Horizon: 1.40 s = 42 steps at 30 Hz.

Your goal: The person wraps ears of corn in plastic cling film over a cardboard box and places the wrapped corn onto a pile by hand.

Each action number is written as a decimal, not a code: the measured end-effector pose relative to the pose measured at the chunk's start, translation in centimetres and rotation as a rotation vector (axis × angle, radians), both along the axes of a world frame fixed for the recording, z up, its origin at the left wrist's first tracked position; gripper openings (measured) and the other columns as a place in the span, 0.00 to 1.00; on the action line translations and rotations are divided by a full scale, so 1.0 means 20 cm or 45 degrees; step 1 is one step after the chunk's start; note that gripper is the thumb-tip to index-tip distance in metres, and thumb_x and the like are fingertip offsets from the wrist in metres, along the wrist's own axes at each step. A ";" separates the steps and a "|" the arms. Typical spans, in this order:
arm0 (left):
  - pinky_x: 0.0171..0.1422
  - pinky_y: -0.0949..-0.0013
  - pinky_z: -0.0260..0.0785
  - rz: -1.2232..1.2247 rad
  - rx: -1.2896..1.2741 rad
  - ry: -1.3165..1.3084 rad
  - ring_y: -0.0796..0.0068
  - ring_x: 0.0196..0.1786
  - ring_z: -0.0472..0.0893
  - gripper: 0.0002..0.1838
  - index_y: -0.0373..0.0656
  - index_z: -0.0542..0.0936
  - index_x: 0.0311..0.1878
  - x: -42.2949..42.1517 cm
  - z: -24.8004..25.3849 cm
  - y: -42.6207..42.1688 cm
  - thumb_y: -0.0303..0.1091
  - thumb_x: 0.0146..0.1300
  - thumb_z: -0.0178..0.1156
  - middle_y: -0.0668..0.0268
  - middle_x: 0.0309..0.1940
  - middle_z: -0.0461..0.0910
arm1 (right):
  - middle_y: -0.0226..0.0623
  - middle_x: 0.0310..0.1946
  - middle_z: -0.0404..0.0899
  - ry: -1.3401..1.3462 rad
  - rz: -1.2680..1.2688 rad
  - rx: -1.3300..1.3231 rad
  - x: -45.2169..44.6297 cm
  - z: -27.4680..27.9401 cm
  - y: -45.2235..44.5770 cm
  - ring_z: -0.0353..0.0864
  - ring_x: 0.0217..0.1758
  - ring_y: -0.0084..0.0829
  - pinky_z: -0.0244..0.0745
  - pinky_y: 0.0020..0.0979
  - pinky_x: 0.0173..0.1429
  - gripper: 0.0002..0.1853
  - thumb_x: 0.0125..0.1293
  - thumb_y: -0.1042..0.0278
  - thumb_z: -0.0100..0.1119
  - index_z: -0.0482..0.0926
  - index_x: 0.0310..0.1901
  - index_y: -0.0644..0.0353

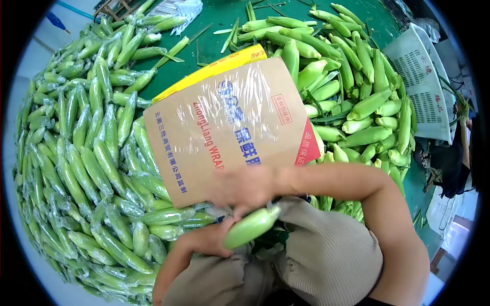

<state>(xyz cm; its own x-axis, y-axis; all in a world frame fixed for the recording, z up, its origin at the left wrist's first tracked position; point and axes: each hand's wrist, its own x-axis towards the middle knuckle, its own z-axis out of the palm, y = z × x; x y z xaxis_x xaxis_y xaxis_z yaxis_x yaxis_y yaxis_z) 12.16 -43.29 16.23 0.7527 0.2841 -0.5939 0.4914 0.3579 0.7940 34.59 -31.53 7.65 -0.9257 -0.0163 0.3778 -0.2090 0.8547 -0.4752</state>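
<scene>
My left hand (217, 238) grips a green ear of corn in its husk (251, 227), held low in front of my lap. Just above it, my right hand (242, 186) is smeared by motion over the lower edge of a cardboard cling film box (204, 137), so its fingers cannot be made out. Shiny clear film lies across the box's printed top. A yellow box edge (209, 70) shows behind it.
A big heap of film-wrapped corn (87, 173) fills the left side. Unwrapped ears (370, 107) lie piled on the right of the green table (204, 48). Beyond them stands a pale plastic crate (416, 76). A white patterned cloth (186, 11) lies at the back.
</scene>
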 end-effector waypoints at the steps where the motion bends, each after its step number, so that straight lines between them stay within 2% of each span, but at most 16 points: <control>1: 0.71 0.58 0.72 -0.167 0.029 0.150 0.48 0.67 0.79 0.51 0.42 0.63 0.79 -0.01 0.09 0.06 0.44 0.55 0.79 0.49 0.66 0.76 | 0.49 0.78 0.69 -0.247 0.067 -0.348 0.05 0.08 -0.09 0.69 0.81 0.46 0.56 0.55 0.86 0.45 0.78 0.33 0.52 0.60 0.82 0.60; 4: 0.72 0.58 0.71 -0.160 0.369 -0.031 0.50 0.72 0.76 0.53 0.43 0.61 0.82 -0.08 0.17 0.05 0.38 0.55 0.78 0.49 0.68 0.74 | 0.50 0.70 0.78 -0.772 0.037 -1.522 0.20 0.20 -0.33 0.78 0.73 0.51 0.67 0.46 0.80 0.46 0.76 0.37 0.61 0.59 0.82 0.61; 8: 0.60 0.60 0.79 0.300 0.799 0.177 0.58 0.54 0.88 0.29 0.40 0.84 0.63 -0.26 0.29 0.09 0.38 0.58 0.78 0.56 0.50 0.88 | 0.50 0.57 0.83 -1.001 -0.034 -1.623 0.18 0.25 -0.27 0.83 0.61 0.44 0.77 0.39 0.66 0.44 0.64 0.45 0.78 0.67 0.73 0.62; 10: 0.55 0.61 0.81 1.067 0.947 0.348 0.63 0.46 0.90 0.15 0.42 0.89 0.45 -0.26 0.32 0.11 0.38 0.59 0.78 0.60 0.42 0.91 | 0.39 0.59 0.79 -0.695 -0.122 -1.862 0.16 0.22 -0.27 0.76 0.65 0.33 0.73 0.37 0.71 0.43 0.61 0.52 0.84 0.69 0.71 0.59; 12: 0.58 0.62 0.80 1.965 0.551 -0.444 0.69 0.50 0.87 0.19 0.44 0.83 0.52 -0.10 0.13 0.12 0.37 0.61 0.76 0.63 0.47 0.88 | 0.38 0.72 0.71 -0.543 -0.054 -1.989 0.07 0.32 -0.16 0.66 0.78 0.33 0.60 0.42 0.83 0.53 0.60 0.56 0.85 0.60 0.79 0.63; 14: 0.63 0.60 0.77 1.924 0.458 -0.753 0.67 0.54 0.85 0.25 0.41 0.78 0.60 0.11 0.05 0.13 0.38 0.63 0.75 0.62 0.50 0.85 | 0.41 0.77 0.64 -0.134 -0.370 -1.875 -0.15 0.47 -0.13 0.63 0.80 0.37 0.57 0.44 0.84 0.64 0.54 0.53 0.85 0.50 0.84 0.62; 18: 0.63 0.59 0.78 2.141 0.261 -0.790 0.66 0.54 0.85 0.28 0.38 0.80 0.63 0.11 0.05 0.21 0.40 0.62 0.72 0.59 0.52 0.85 | 0.41 0.75 0.64 -0.335 -0.557 -1.922 -0.25 0.61 0.00 0.68 0.76 0.38 0.67 0.42 0.78 0.62 0.53 0.56 0.86 0.54 0.83 0.59; 21: 0.56 0.56 0.81 2.188 0.802 -0.621 0.62 0.46 0.87 0.23 0.38 0.79 0.60 -0.33 0.21 0.19 0.49 0.75 0.56 0.57 0.46 0.86 | 0.39 0.69 0.70 -0.131 -0.633 -1.705 -0.09 0.55 0.03 0.73 0.71 0.36 0.71 0.41 0.74 0.61 0.52 0.51 0.89 0.59 0.82 0.59; 23: 0.57 0.61 0.79 2.836 1.084 -1.114 0.65 0.48 0.84 0.35 0.43 0.79 0.59 -0.81 0.61 0.27 0.69 0.76 0.54 0.61 0.47 0.86 | 0.36 0.62 0.74 0.052 -0.787 -1.751 0.09 0.46 0.07 0.77 0.63 0.32 0.74 0.36 0.68 0.44 0.61 0.64 0.78 0.67 0.77 0.59; 27: 0.62 0.52 0.73 3.178 1.605 -1.315 0.58 0.52 0.82 0.29 0.41 0.79 0.52 -1.61 0.90 0.17 0.62 0.77 0.55 0.57 0.51 0.85 | 0.35 0.56 0.80 0.331 -1.447 -1.325 0.56 0.13 0.23 0.79 0.61 0.26 0.75 0.33 0.68 0.22 0.74 0.71 0.65 0.75 0.66 0.66; 28: 0.70 0.50 0.75 2.211 1.691 -1.212 0.56 0.57 0.84 0.23 0.39 0.79 0.56 -2.09 0.66 0.01 0.52 0.80 0.53 0.54 0.53 0.85 | 0.37 0.58 0.81 0.426 -1.683 -1.398 0.62 0.13 0.25 0.79 0.62 0.28 0.76 0.33 0.66 0.20 0.74 0.70 0.66 0.77 0.64 0.65; 31: 0.77 0.52 0.71 2.532 1.812 -0.319 0.56 0.71 0.79 0.17 0.36 0.75 0.66 -0.90 0.40 0.45 0.31 0.79 0.55 0.50 0.70 0.76 | 0.42 0.54 0.84 0.219 -2.173 -0.442 1.08 -0.04 0.40 0.83 0.59 0.38 0.77 0.39 0.62 0.19 0.70 0.63 0.72 0.83 0.57 0.63; 33: 0.83 0.46 0.61 1.899 1.511 0.184 0.53 0.78 0.72 0.25 0.39 0.73 0.73 -0.68 -0.09 0.47 0.33 0.76 0.61 0.51 0.77 0.71 | 0.48 0.56 0.81 -0.017 -2.345 -0.043 1.36 -0.17 0.37 0.79 0.63 0.50 0.74 0.46 0.69 0.23 0.66 0.61 0.73 0.81 0.57 0.64; 35: 0.88 0.41 0.47 0.944 1.749 0.833 0.50 0.86 0.60 0.37 0.46 0.67 0.81 -0.34 -0.15 0.46 0.40 0.72 0.66 0.55 0.84 0.62 | 0.51 0.59 0.80 -0.623 -2.426 -0.126 1.58 -0.33 0.27 0.77 0.65 0.55 0.72 0.51 0.72 0.26 0.65 0.54 0.73 0.81 0.59 0.62; 38: 0.90 0.37 0.37 0.519 1.696 0.978 0.49 0.88 0.53 0.42 0.51 0.66 0.84 -0.23 -0.24 0.47 0.45 0.68 0.68 0.58 0.87 0.57 | 0.49 0.59 0.81 -0.952 -2.075 -0.185 1.55 -0.24 0.22 0.77 0.66 0.49 0.74 0.52 0.68 0.22 0.63 0.61 0.69 0.83 0.58 0.56; 42: 0.88 0.33 0.39 0.459 1.809 1.027 0.48 0.87 0.55 0.40 0.50 0.68 0.82 -0.26 -0.27 0.50 0.46 0.69 0.67 0.56 0.85 0.60 | 0.42 0.66 0.78 -0.953 -2.578 0.501 1.68 -0.06 0.44 0.75 0.71 0.47 0.75 0.57 0.67 0.26 0.64 0.55 0.69 0.81 0.64 0.50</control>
<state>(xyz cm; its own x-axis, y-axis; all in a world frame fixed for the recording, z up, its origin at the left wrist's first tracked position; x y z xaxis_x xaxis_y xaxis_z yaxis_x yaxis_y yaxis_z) 6.94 -33.20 10.85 0.1841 0.9785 0.0933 0.9661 -0.1976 0.1664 68.14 -22.73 6.51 0.2787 0.9232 0.2647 0.9251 -0.3321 0.1840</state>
